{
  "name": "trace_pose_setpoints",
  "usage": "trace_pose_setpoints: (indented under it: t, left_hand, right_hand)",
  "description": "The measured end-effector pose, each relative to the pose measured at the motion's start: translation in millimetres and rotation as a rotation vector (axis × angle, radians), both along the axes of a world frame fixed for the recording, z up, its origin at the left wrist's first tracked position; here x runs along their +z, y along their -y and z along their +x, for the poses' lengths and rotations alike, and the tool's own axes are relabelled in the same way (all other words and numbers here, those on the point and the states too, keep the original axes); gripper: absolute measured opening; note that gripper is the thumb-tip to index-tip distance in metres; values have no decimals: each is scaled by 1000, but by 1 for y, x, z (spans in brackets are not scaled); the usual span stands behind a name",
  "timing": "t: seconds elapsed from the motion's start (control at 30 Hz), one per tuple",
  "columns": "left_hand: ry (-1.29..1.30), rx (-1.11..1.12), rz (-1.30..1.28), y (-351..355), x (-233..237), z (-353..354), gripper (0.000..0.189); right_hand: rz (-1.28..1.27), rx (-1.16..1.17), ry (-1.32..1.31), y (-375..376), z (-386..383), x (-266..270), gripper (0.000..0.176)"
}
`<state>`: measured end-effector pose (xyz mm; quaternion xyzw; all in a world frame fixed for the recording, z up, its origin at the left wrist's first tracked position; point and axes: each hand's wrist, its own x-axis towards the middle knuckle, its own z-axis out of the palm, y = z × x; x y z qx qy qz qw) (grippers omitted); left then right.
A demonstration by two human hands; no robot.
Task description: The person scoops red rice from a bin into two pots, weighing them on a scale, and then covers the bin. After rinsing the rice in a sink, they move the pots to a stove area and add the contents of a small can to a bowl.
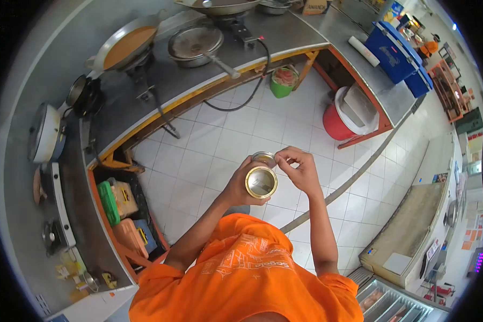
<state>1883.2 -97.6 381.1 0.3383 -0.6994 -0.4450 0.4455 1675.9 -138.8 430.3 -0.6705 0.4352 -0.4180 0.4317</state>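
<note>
My left hand is wrapped round a metal can with a gold rim, its open top facing up towards me. Pale, shiny surfaces show inside the can. Just beyond it is a smaller round metal piece with a raised rim, like a lid, by my left fingertips. At that piece's right edge, the thumb and fingers of my right hand are pinched together. Whether the pinch holds the piece's edge, I cannot tell. Both hands are held in front of my orange shirt, above the tiled floor.
A steel counter curves ahead, bearing a wok of brown liquid and a covered pan. Beneath and beyond stand a green bin and red bucket. Blue cooler boxes are at right, food tubs at left.
</note>
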Motion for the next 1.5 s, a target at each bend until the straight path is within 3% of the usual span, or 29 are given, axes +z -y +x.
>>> trace_pose_setpoints:
  t: [0.1,0.17,0.2,0.27,0.3,0.4,0.5,0.63,0.8,0.93,1.1,1.17,1.27,1.4,1.5]
  left_hand:
    - [106,-6,-131,65,-11,-19,74]
    - [101,27,-95,109,-6,-35,75]
    - [100,78,-57,133,-3,-46,76]
    - [151,104,-173,187,-4,-68,77]
    - [212,146,-270,208,-5,-79,77]
    - [267,156,-261,267,4,-115,76]
    - [293,157,-354,326,3,-147,76]
    - [278,197,-400,400,-16,-186,78]
    - [202,269,-407,490,-13,-238,75]
    - [230,329,-383,556,-6,-278,76]
    - [284,407,-343,620,-5,-315,78]
    - [304,417,-357,647,-6,-324,79]
    - [355,437,-401,681,-13,-334,80]
    - [310,418,-295,724,-18,-340,80]
    - [324,437,-289,769,-27,-339,78]
  right_hand:
    - [-66,-84,-122,51,-22,28,11]
    - [-311,-104,-255,78,-36,52,11]
    - [-313,-121,-264,94,-43,65,11]
    - [-361,-11,-645,128,-51,84,14]
    - [-353,-31,-653,148,-56,81,14]
    - [-284,-180,-1172,202,-66,57,15]
    - [-329,-272,-1196,256,-90,38,16]
    - [-332,-220,-1088,324,-130,46,16]
    - [-347,-303,-549,406,-202,58,13]
    - [-411,-307,-432,477,-259,63,9]
    - [-572,46,-668,553,-293,71,7]
    - [-637,-82,-754,584,-301,70,11]
    - [-565,81,-677,622,-314,64,11]
    - [-510,107,-604,670,-322,60,10]
    - [-496,-57,-571,717,-327,48,10]
